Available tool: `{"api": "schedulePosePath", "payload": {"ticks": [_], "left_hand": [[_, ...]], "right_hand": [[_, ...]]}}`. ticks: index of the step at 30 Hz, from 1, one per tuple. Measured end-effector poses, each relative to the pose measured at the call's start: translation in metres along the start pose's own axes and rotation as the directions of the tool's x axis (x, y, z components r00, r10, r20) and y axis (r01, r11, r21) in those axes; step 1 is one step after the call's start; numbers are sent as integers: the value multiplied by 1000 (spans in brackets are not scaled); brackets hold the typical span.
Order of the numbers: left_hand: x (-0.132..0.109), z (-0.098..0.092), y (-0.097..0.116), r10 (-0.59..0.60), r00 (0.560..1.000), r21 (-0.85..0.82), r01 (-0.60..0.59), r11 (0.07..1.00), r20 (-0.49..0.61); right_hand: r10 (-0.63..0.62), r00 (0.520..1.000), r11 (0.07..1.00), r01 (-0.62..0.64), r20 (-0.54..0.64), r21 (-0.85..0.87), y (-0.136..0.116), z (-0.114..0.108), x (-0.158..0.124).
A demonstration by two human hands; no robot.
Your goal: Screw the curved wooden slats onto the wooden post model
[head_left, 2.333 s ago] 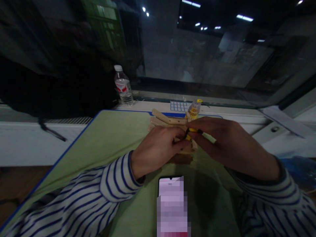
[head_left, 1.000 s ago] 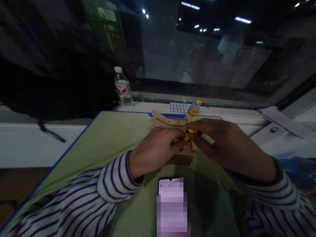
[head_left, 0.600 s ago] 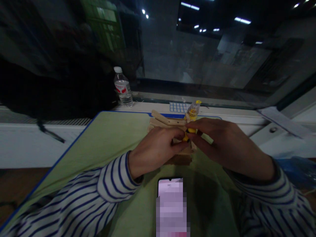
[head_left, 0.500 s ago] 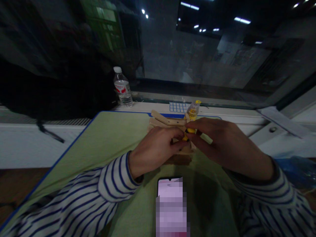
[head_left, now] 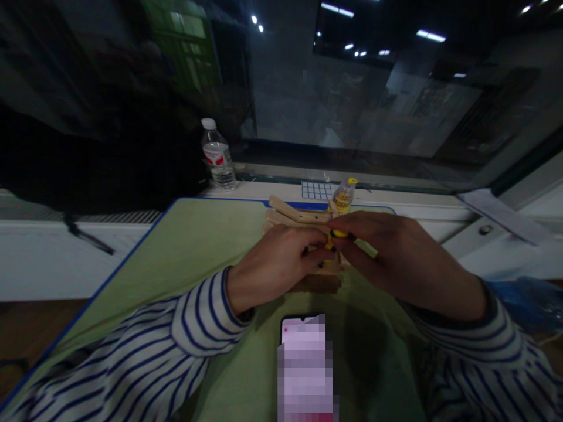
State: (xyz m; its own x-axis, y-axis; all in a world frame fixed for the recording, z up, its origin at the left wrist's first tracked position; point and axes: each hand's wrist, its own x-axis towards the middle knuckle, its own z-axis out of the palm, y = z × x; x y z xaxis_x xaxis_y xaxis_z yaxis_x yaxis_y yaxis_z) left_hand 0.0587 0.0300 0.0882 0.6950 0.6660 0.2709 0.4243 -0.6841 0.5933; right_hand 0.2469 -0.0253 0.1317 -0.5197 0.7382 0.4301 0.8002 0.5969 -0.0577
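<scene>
My left hand (head_left: 279, 261) is closed in a pinch, with a small yellow piece with black parts (head_left: 329, 242) at its fingertips. Between the thumb and fingers of my right hand (head_left: 391, 252) is another small yellow-and-black piece (head_left: 339, 233), close to the first; whether the two touch I cannot tell. Behind and below both hands lies a pale wooden assembly (head_left: 303, 215) with a slanted strip and small dark holes. My fingers hide much of it. Its near edge, a darker brown block (head_left: 319, 285), shows under my left hand.
A phone (head_left: 305, 363), its screen partly blurred out, lies on the green tabletop (head_left: 176, 252) nearest me. On the windowsill stand a water bottle (head_left: 219, 158) and a yellow-capped bottle (head_left: 343, 194) beside a blue-gridded sheet (head_left: 317, 190). Papers (head_left: 501, 214) lie at right.
My right fingers and the yellow-and-black piece in them have shifted very slightly left. My left hand stays nearly where it was, still pinching.
</scene>
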Motion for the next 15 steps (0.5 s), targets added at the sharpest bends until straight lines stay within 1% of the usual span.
{"api": "schedulePosePath", "payload": {"ticks": [5, 7, 9, 10, 12, 13, 15], "left_hand": [[1, -5, 3, 15, 1000, 15, -16, 1000, 15], [1, -11, 5, 24, 999, 22, -24, 999, 21], [-1, -20, 6, 37, 999, 27, -37, 999, 1], [-3, -25, 5, 37, 999, 40, -36, 999, -37], [-9, -32, 2, 37, 982, 85, -22, 996, -187], [-15, -35, -2, 43, 962, 113, -13, 994, -269], [-28, -36, -13, 73, 904, 183, 6, 983, -422]], "right_hand": [[0, 1000, 1000, 0, -3, -10, 0, 0, 0], [-2, 1000, 1000, 1, -9, -12, -1, 0, -1], [2, 1000, 1000, -2, -11, -12, -1, 0, -1], [4, 1000, 1000, -5, -5, -10, -1, -1, -2], [11, 1000, 1000, -11, 2, -5, -1, -1, -2], [14, 1000, 1000, -14, 0, -6, -1, -1, -2], [16, 1000, 1000, -16, -10, -12, -1, 0, -2]]}}
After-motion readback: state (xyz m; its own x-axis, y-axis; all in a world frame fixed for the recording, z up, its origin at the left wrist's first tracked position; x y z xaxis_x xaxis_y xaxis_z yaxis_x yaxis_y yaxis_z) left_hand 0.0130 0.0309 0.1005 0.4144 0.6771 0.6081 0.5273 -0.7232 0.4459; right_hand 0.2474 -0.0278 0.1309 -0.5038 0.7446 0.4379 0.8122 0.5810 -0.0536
